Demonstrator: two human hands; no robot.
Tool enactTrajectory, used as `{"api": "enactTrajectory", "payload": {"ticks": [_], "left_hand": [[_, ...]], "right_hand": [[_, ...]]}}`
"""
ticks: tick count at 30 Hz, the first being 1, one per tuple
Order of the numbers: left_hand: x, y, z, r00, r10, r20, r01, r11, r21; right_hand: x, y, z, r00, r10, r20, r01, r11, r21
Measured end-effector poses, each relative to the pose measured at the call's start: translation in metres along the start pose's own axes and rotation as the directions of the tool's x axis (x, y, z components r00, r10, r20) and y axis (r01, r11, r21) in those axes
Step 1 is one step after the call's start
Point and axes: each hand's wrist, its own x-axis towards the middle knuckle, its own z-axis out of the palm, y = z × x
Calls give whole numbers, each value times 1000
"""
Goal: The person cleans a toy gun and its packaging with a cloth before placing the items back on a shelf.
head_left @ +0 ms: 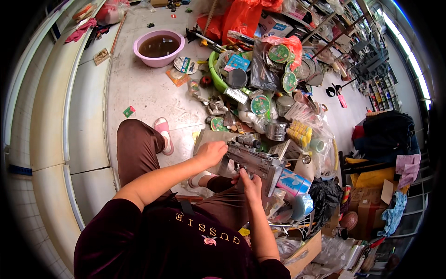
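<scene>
A grey toy gun with a small black scope on top is held above my lap, its left end toward my left hand. My left hand is closed at that end, with its fingertips partly hidden. My right hand grips the underside near the trigger, thumb along the side. Just beyond the gun lies a flat grey-brown board or box. A round metal tin and a yellow bundle sit behind its right end. A blue and pink cylindrical package is close to my right hand.
A pink basin of brown water stands on the floor at the far left. Ahead, a green basin overflows with round green-labelled packs and tins. A black bag and cardboard boxes lie at right. Long pale panels line the left.
</scene>
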Motion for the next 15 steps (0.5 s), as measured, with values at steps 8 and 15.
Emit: {"api": "enactTrajectory", "payload": {"ticks": [8, 15], "left_hand": [[-10, 14, 3, 984, 174, 44, -179, 971, 161], [-18, 21, -4, 968, -23, 249, -83, 910, 407]], "right_hand": [[8, 4, 12, 933, -323, -159, 215, 854, -473], [13, -6, 9, 953, -248, -174, 136, 864, -485]]}}
